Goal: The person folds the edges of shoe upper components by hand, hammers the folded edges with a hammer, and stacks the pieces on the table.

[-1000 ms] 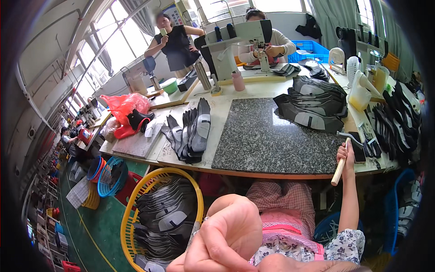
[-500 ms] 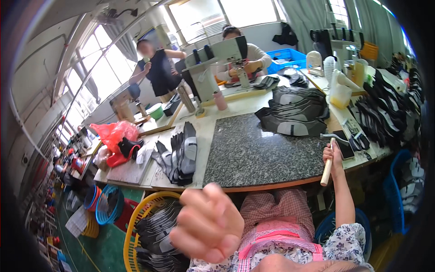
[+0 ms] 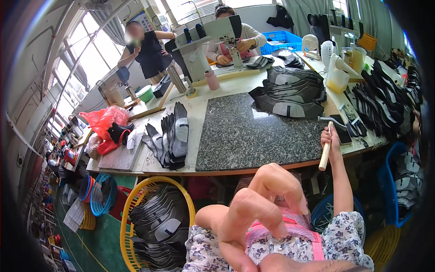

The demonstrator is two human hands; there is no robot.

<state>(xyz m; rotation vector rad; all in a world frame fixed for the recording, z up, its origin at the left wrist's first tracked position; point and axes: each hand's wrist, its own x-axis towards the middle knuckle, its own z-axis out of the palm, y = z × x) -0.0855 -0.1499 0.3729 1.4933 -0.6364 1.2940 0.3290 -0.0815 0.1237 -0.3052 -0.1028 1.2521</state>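
My right hand (image 3: 331, 138) is wrapped round the wooden handle of a hammer (image 3: 324, 157), near its metal head, at the table's right front. A flat black phone-like thing (image 3: 344, 132) lies just behind that hand. Close to the camera, my left hand (image 3: 260, 204) is raised in front of my apron, fingers bent but apart, with nothing visible in it. Beyond both hands a speckled granite slab (image 3: 249, 140) is set on the table. Piled at the slab's far right are black and grey shoe uppers (image 3: 290, 95).
More cut pieces (image 3: 170, 140) stand left of the slab, and others (image 3: 378, 99) lie at the right. A yellow basket (image 3: 125, 226) of pieces is on the floor, lower left; a blue basket (image 3: 389, 186) stands right. A co-worker sits behind a sewing machine (image 3: 208, 38); another person stands left.
My left hand has moved right, from above the basket's edge to in front of my apron, and its fingers have loosened. My right hand keeps its hold on the hammer. The view has shifted slightly.
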